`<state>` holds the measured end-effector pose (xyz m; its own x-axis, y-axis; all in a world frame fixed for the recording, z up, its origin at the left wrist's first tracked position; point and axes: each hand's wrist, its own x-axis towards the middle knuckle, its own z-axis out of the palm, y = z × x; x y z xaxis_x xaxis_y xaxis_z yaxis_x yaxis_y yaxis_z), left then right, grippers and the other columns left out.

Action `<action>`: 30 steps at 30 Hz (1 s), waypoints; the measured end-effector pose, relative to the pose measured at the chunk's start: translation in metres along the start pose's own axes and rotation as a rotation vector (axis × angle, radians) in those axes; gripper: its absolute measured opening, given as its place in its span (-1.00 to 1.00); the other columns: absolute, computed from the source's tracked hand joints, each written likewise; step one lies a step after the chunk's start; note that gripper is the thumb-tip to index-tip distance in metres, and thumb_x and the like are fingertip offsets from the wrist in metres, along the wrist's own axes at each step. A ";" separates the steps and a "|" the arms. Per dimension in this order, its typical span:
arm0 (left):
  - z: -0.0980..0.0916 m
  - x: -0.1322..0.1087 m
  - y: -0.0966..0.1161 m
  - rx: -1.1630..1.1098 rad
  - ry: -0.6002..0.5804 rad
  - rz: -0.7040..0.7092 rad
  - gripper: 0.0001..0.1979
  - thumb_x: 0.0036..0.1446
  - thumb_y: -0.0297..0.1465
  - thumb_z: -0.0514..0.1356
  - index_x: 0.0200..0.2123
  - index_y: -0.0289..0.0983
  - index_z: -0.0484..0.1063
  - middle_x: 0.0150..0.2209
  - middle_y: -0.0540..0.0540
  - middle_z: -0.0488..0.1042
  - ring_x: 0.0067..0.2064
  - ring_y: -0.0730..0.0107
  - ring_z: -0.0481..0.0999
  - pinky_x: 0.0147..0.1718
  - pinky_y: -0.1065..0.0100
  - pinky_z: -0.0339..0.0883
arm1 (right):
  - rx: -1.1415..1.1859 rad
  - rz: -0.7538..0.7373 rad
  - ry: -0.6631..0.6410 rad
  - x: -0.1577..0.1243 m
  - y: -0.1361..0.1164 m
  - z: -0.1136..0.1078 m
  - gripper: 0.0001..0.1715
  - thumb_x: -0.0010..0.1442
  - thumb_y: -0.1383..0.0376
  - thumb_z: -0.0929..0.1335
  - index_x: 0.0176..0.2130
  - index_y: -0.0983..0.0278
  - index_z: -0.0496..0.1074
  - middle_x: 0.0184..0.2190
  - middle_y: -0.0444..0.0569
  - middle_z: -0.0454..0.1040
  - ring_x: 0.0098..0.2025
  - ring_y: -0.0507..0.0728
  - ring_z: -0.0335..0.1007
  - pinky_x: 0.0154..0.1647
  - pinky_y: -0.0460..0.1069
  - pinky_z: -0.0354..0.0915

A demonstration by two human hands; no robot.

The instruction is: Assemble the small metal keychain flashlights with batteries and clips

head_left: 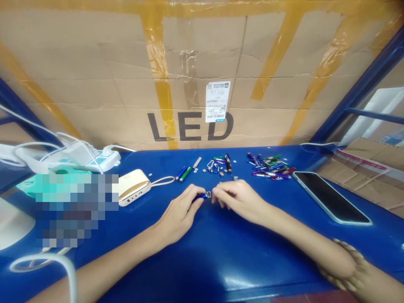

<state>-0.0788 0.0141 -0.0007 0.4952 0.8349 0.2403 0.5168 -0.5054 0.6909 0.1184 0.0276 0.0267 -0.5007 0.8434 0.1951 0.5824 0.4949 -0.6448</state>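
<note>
My left hand (185, 207) pinches a small blue keychain flashlight (202, 196) between thumb and fingers, its silvery end pointing right. Just beside that end is my right hand (238, 200), thumb and fingers drawn together; whatever they hold, if anything, cannot be made out. Beyond the hands lie blue and green tubes (185, 173) and a silvery cylinder (197, 163). Several small round cells (221, 174) are scattered near loose carabiners (216, 165) and a black flashlight (228, 163).
A pile of coloured flashlights with carabiners (273, 166) lies at the back right, near a phone (331, 198). On the left are a cream power bank (134, 185), a white power strip (109, 160) and cables. A large cardboard box (123, 84) stands behind the blue table (252, 261).
</note>
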 end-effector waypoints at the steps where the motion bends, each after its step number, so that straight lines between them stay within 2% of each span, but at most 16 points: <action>1: 0.000 0.001 0.000 -0.010 0.024 -0.018 -0.80 0.28 -0.32 -0.11 -0.15 -0.20 0.24 -0.18 -0.06 0.38 -0.15 0.35 0.41 -0.14 0.33 0.23 | -0.080 0.020 0.069 0.001 0.003 -0.005 -0.50 0.29 0.10 0.16 -0.47 0.27 0.46 -0.57 -0.13 0.45 -0.50 0.00 0.36 -0.44 -0.13 0.17; 4: 0.001 0.001 -0.002 -0.051 0.077 -0.081 -0.81 0.26 -0.28 -0.09 -0.15 -0.19 0.22 -0.17 -0.06 0.40 -0.15 0.33 0.40 -0.15 0.31 0.22 | -0.391 0.067 0.300 0.007 0.019 -0.020 -0.62 0.26 0.13 0.21 -0.39 0.23 0.49 -0.41 -0.08 0.52 -0.41 0.07 0.42 -0.42 -0.09 0.19; 6: 0.002 0.001 -0.003 -0.077 0.091 -0.112 -0.81 0.25 -0.26 -0.07 -0.13 -0.18 0.21 -0.18 -0.06 0.40 -0.17 0.33 0.40 -0.17 0.30 0.22 | -0.569 0.102 0.353 0.010 0.033 -0.029 -0.77 0.22 0.24 0.27 -0.28 0.21 0.51 -0.28 -0.07 0.53 -0.32 0.12 0.46 -0.40 -0.07 0.23; 8: 0.003 0.000 -0.004 -0.091 0.103 -0.126 -0.81 0.24 -0.25 -0.05 -0.13 -0.17 0.19 -0.21 -0.04 0.39 -0.21 0.34 0.39 -0.19 0.31 0.22 | -0.657 0.118 0.324 0.013 0.047 -0.035 -0.77 0.16 0.37 0.29 -0.21 0.20 0.50 -0.21 -0.08 0.53 -0.24 0.15 0.47 -0.39 -0.06 0.28; 10: 0.003 -0.001 -0.004 -0.099 0.118 -0.129 -0.82 0.23 -0.26 -0.03 -0.14 -0.17 0.18 -0.25 -0.02 0.38 -0.23 0.36 0.38 -0.20 0.31 0.22 | -0.683 0.091 0.289 0.014 0.057 -0.038 -0.73 0.14 0.41 0.29 -0.18 0.20 0.50 -0.16 -0.08 0.52 -0.16 0.16 0.46 -0.32 -0.05 0.34; 13: 0.004 -0.003 -0.005 -0.133 0.143 -0.122 -0.83 0.23 -0.25 -0.03 -0.14 -0.17 0.16 -0.27 -0.02 0.35 -0.23 0.36 0.36 -0.20 0.31 0.21 | -0.725 0.081 0.255 0.013 0.062 -0.040 -0.70 0.16 0.37 0.30 -0.10 0.21 0.47 -0.09 -0.06 0.49 -0.09 0.18 0.44 -0.22 0.00 0.39; 18: 0.002 -0.002 -0.004 -0.159 0.141 -0.126 -0.83 0.25 -0.26 -0.08 -0.14 -0.17 0.14 -0.28 -0.02 0.33 -0.24 0.36 0.35 -0.23 0.30 0.19 | -0.788 0.179 0.122 0.011 0.063 -0.045 -0.68 0.15 0.30 0.32 -0.07 0.18 0.46 -0.06 -0.04 0.48 -0.07 0.25 0.43 -0.20 0.07 0.41; 22: -0.001 -0.001 0.002 -0.067 0.047 -0.151 -0.92 0.23 -0.32 -0.08 -0.24 -0.18 0.13 -0.38 0.04 0.30 -0.40 0.44 0.28 -0.37 0.36 0.16 | -0.778 0.141 0.182 0.015 0.070 -0.042 -0.63 0.26 0.34 0.18 -0.02 0.21 0.43 -0.02 -0.01 0.44 -0.04 0.22 0.41 -0.14 0.08 0.39; 26: 0.001 -0.002 0.008 0.052 -0.054 -0.075 -0.97 0.17 -0.39 -0.04 -0.31 -0.19 0.09 -0.41 0.07 0.26 -0.49 0.50 0.22 -0.44 0.40 0.13 | -0.758 0.057 0.215 0.019 0.080 -0.035 -0.58 0.29 0.31 0.14 0.07 0.26 0.35 0.08 0.06 0.35 0.08 0.24 0.30 0.02 0.17 0.28; 30: 0.003 -0.004 0.010 0.151 -0.062 0.106 -0.94 0.09 -0.44 0.00 -0.38 -0.20 0.10 -0.40 0.05 0.25 -0.50 0.50 0.20 -0.48 0.42 0.12 | -0.697 0.019 0.216 0.023 0.079 -0.029 -0.58 0.28 0.29 0.14 0.08 0.27 0.33 0.12 0.10 0.30 0.15 0.23 0.21 0.08 0.20 0.20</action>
<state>-0.0734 0.0050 0.0031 0.5923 0.7625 0.2604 0.5559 -0.6207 0.5530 0.1720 0.0920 0.0019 -0.3907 0.8401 0.3762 0.8984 0.4371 -0.0432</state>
